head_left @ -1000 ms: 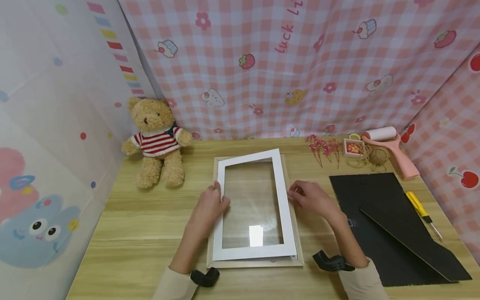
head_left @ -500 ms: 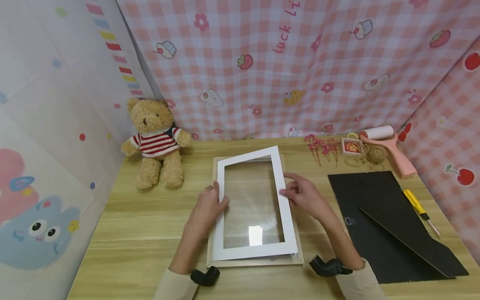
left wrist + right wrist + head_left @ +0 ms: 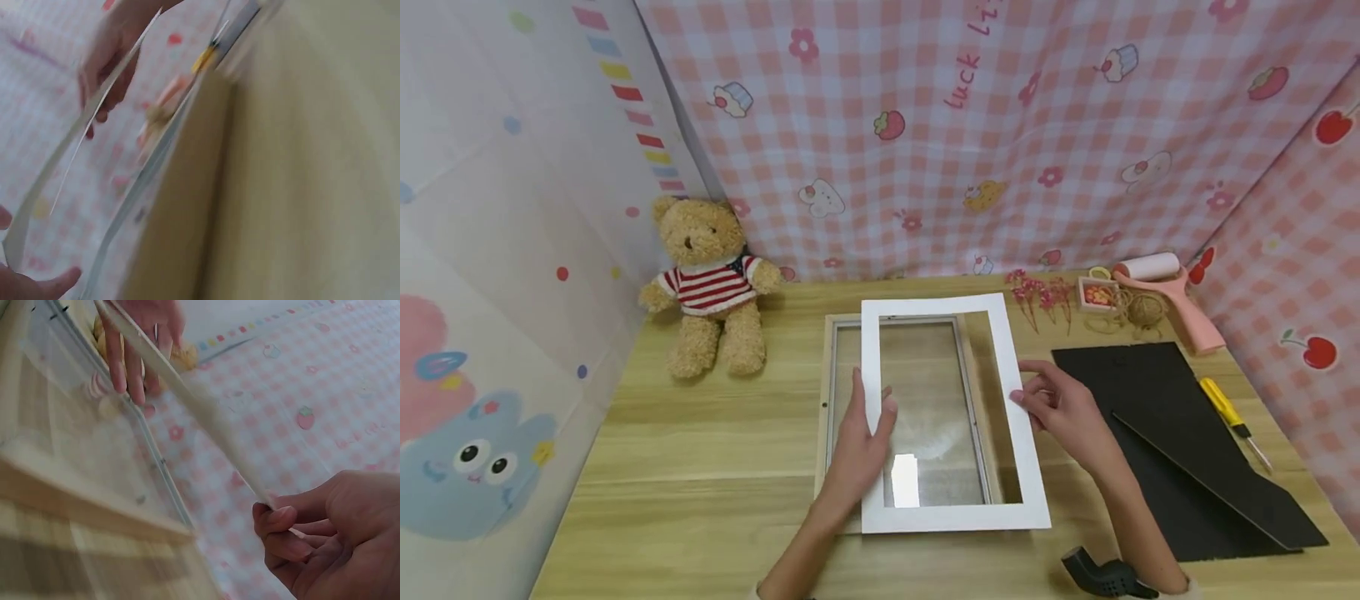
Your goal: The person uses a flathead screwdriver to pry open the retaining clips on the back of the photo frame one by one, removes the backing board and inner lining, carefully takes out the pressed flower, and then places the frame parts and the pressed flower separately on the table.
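**Two hands lift the white mat clear of the frame**

Both hands carry the white mat board (image 3: 947,417) above the wooden picture frame (image 3: 827,400), shifted toward the right. The left hand (image 3: 861,450) pinches its left border, thumb on top; the right hand (image 3: 1060,408) pinches the right border between curled fingers, keeping the thin sheet level. Black backing boards (image 3: 1180,442) and a yellow screwdriver (image 3: 1228,408) lie aside on the wooden table (image 3: 685,467), out of the way.
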The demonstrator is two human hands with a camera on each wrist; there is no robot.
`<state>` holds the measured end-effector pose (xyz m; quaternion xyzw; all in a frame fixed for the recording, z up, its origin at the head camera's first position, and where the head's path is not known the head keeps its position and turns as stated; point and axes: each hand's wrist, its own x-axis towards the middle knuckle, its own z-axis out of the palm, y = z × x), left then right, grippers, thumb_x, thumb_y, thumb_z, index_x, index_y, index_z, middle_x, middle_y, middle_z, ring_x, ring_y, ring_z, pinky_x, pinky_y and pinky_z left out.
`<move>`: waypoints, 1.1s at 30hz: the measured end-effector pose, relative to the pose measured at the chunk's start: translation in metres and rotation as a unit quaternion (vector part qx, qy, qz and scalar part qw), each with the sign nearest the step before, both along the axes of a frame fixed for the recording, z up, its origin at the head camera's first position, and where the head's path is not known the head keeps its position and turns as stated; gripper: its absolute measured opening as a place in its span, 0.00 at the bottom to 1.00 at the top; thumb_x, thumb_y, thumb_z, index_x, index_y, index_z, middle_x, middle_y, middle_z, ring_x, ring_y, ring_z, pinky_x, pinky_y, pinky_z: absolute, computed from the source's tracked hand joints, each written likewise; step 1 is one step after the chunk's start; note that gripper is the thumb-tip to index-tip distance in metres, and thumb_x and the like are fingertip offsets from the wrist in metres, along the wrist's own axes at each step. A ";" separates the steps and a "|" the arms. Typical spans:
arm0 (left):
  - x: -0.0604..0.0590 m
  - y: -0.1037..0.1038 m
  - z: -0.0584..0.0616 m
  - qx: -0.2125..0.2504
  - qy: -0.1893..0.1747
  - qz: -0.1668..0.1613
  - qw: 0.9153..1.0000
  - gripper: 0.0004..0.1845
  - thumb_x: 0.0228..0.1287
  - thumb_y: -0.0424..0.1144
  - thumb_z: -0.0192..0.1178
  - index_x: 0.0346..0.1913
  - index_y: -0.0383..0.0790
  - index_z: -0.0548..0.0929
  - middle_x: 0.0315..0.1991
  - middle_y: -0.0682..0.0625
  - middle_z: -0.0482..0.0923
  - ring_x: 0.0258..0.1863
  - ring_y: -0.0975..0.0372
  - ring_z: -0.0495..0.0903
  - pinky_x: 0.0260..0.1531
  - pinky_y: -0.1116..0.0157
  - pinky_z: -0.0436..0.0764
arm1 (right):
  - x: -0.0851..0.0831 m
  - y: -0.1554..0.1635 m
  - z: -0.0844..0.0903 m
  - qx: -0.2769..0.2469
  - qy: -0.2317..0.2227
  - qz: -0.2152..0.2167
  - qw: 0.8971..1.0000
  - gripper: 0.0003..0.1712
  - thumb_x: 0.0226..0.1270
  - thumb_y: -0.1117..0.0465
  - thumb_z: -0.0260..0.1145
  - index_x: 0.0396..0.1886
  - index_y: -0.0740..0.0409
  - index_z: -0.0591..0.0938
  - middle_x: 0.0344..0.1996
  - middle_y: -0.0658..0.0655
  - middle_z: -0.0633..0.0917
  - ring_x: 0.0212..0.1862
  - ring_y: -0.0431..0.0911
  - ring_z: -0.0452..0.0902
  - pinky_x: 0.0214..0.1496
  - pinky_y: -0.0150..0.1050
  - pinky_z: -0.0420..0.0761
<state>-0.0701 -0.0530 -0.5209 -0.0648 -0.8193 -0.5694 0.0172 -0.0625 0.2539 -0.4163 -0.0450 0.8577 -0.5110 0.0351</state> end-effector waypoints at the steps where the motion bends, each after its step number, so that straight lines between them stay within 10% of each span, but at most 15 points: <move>1: 0.005 0.008 0.003 0.019 0.012 -0.008 1.000 0.47 0.88 0.55 0.54 0.91 0.37 0.40 0.82 0.38 0.70 0.84 0.47 0.66 0.85 0.50 0.61 | 0.005 0.005 0.000 0.024 0.018 -0.004 1.000 0.23 0.81 0.67 0.68 0.70 0.70 0.78 0.34 0.56 0.86 0.23 0.42 0.76 0.26 0.34 0.74; 7: 0.027 0.055 -0.002 0.072 0.020 -0.013 0.997 0.46 0.87 0.49 0.56 0.92 0.49 0.39 0.92 0.44 0.38 0.91 0.49 0.41 0.88 0.57 0.45 | 0.032 0.035 0.003 0.115 0.068 -0.018 0.991 0.18 0.78 0.70 0.70 0.63 0.71 0.82 0.34 0.55 0.84 0.24 0.39 0.75 0.25 0.34 0.73; 14: 0.049 0.106 0.021 0.086 0.039 -0.059 0.994 0.47 0.83 0.42 0.57 0.92 0.48 0.40 0.92 0.39 0.30 0.89 0.37 0.38 0.80 0.27 0.54 | 0.051 0.077 0.003 0.203 0.078 -0.051 0.975 0.20 0.74 0.71 0.73 0.61 0.74 0.83 0.36 0.55 0.85 0.30 0.30 0.72 0.28 0.31 0.75; 33: 0.057 0.176 0.038 0.033 -0.013 -0.140 0.990 0.40 0.79 0.38 0.58 0.88 0.35 0.55 0.90 0.35 0.20 0.89 0.37 0.29 0.83 0.31 0.52 | 0.051 0.146 -0.003 0.300 -0.004 -0.052 0.953 0.22 0.80 0.66 0.69 0.61 0.82 0.80 0.35 0.59 0.88 0.32 0.41 0.74 0.32 0.36 0.76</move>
